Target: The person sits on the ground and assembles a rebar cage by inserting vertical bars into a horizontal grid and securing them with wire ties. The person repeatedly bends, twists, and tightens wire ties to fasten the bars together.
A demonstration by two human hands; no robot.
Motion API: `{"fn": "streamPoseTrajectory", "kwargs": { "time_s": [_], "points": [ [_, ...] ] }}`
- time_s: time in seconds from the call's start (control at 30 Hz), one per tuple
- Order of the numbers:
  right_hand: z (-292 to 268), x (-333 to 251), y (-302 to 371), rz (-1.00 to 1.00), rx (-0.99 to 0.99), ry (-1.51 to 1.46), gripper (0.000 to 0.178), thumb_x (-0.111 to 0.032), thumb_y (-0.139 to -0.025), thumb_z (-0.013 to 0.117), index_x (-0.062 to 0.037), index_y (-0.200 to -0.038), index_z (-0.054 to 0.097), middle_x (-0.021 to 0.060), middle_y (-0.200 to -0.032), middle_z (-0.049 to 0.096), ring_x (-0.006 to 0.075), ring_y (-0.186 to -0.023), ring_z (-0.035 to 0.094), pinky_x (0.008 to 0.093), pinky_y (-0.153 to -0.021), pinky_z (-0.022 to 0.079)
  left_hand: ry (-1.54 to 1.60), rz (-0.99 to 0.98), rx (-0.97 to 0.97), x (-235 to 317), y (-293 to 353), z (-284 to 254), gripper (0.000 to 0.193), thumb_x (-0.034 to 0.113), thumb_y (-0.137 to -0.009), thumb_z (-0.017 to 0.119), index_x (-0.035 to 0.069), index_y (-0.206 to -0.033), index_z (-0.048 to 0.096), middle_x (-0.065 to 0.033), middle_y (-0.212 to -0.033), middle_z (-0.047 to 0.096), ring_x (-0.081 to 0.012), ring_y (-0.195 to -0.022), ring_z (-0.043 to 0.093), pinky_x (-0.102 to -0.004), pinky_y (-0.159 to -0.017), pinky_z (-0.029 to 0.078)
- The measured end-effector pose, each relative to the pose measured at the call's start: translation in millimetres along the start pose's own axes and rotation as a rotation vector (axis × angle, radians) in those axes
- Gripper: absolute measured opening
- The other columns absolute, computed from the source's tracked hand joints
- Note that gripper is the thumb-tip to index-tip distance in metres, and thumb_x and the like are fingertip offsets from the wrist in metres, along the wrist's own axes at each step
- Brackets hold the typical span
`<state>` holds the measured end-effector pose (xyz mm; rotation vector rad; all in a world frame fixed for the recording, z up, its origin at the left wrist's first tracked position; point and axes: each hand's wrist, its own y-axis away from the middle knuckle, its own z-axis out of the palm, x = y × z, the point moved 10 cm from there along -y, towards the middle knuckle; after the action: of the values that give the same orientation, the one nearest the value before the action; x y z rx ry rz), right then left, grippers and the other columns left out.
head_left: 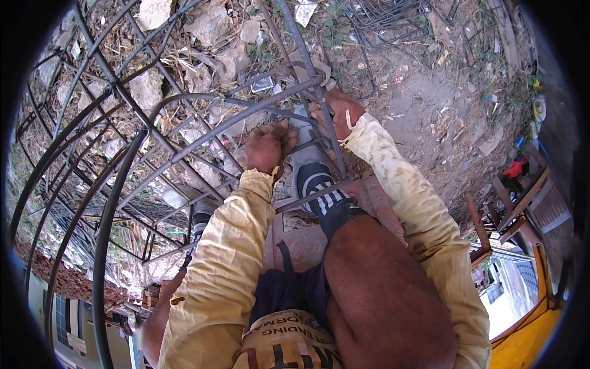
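Note:
A cage of bent steel rebar (pixel 212 131) crosses from the left side to the middle, with its squared end between my arms. My left hand (pixel 266 146) is closed, its fingers curled inward beside the bars; what they hold, if anything, is hidden. At the upper right corner of that end, my right hand (pixel 340 112) wraps round an upright rebar, its fingers partly behind the steel. Below the hands, my foot in a dark striped sock (pixel 318 184) and grey shoe (pixel 301 132) stands inside the frame. Loose yellow sleeves (pixel 393 161) cover both forearms.
Rubble stones (pixel 209 77) and dry grass lie under the cage. Bent steel stirrups (pixel 387 21) are piled at the far top. Bare dirt (pixel 430 117) spreads to the right, with wooden pieces (pixel 522 203) beyond it. Long curved bars (pixel 107 227) rise close on my left.

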<state>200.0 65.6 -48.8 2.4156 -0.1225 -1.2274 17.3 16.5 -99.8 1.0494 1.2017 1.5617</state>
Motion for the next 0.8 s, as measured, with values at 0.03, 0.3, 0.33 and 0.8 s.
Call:
{"fn": "streamPoseTrajectory", "kwargs": {
  "time_s": [0.03,0.3,0.33,0.8],
  "points": [
    [-3.8,-4.1,1.8,-0.025,0.031,0.003,0.025,-0.019,-0.079,0.063,-0.0014,-0.096,0.063,0.0194,-0.093,0.060,0.0381,-0.090,0.059,0.0434,-0.080,0.048,-0.007,0.002,0.002,1.4,1.7,0.3,0.010,0.006,-0.089,0.061,-0.003,-0.088,0.057,-0.0148,-0.089,0.066,-0.0223,-0.076,0.068,-0.0291,-0.065,0.059],
    [-8.6,1.2,17.6,0.103,0.172,0.010,0.024,-0.021,-0.081,0.064,-0.0032,-0.097,0.064,0.0165,-0.094,0.061,0.0362,-0.089,0.059,0.0423,-0.081,0.048,-0.203,0.288,-0.004,35.7,31.7,21.5,0.016,0.007,-0.083,0.069,-0.002,-0.084,0.056,-0.0111,-0.079,0.066,-0.0162,-0.070,0.066,-0.0244,-0.059,0.054],
    [-9.1,1.1,18.1,0.098,0.177,0.019,0.024,-0.022,-0.081,0.064,-0.0033,-0.097,0.064,0.0165,-0.094,0.061,0.0360,-0.089,0.059,0.0422,-0.081,0.048,-0.263,0.345,-0.041,40.0,34.9,27.2,0.016,0.007,-0.083,0.070,-0.002,-0.083,0.056,-0.0100,-0.077,0.066,-0.0142,-0.068,0.065,-0.0235,-0.058,0.053],
    [-5.4,15.0,29.1,0.190,0.309,-0.085,0.030,-0.024,-0.078,0.069,-0.0007,-0.096,0.065,0.0200,-0.092,0.060,0.0382,-0.088,0.059,0.0432,-0.078,0.048,-0.292,0.288,-0.021,54.4,28.4,58.6,0.016,0.008,-0.081,0.072,-0.004,-0.082,0.061,-0.0092,-0.072,0.066,-0.0124,-0.060,0.063,-0.0230,-0.052,0.052]
  ]
}}
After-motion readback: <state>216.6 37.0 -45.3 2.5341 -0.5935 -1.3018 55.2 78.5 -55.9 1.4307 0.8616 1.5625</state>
